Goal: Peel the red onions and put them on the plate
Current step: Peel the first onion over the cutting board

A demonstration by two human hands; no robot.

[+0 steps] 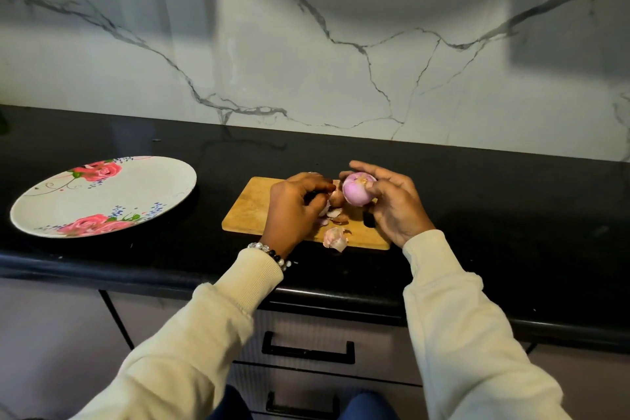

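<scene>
- Cradled in the right hand (392, 204), the peeled onion (358, 189) sits raised just above the cutting board (249, 208), fingers curled round it.
- Left hand (293, 208) is curled over something on the board; whether it holds anything, I cannot tell.
- Floral plate (102, 196) waits well apart, to the left, with no onion on it.
- Loose skins (335, 239) litter the board.
- Peeling looks done; next, I'd judge, comes carrying the onion across to the plate.

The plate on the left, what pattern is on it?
Pink roses with green leaves and small blue dots on a white plate, seen in the head view.
</scene>
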